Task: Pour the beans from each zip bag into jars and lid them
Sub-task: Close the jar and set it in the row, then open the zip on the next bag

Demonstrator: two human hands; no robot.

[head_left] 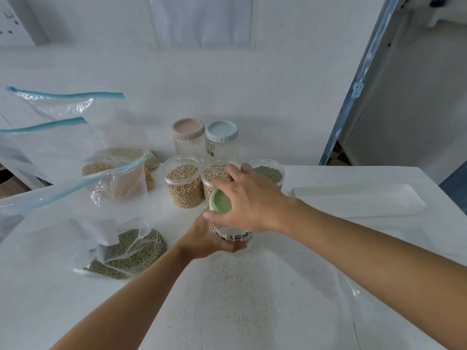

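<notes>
Where the white table (227, 299) fills the lower view, both your arms lie stretched over it toward its middle. On your left the bags stand with their blue strips up. The nearest zip bag (131, 253) has dark green beans sagged into its bottom corner, the second zip bag (121, 178) behind it holds yellow beans, and the third zip bag (131, 154) further back shows pale green ones. On your right a long white block (358, 198) lies flat, well apart from the bags.

Your right hand (252, 200) hangs above the clear jar (232, 234), fingers and thumb curled round the green lid (219, 200). Your left hand (204, 238) cups that jar from the near left, fingers wrapped round its lower wall. The jar sits near the table's middle, between your two hands.

Beyond your hands three open jars stand in a row. The jar of tan beans (183, 185) is at left, the jar of pale grains (214, 173) in the middle is partly hidden by your right fingers, and the jar of green beans (270, 173) is at right. Behind them, side by side, stand the beige-lidded jar (188, 137) and the blue-lidded jar (222, 140).

The lid is tilted, its hollow side facing left, just over the jar's mouth. You cannot tell whether it touches the rim, since your hand covers that spot.
</notes>
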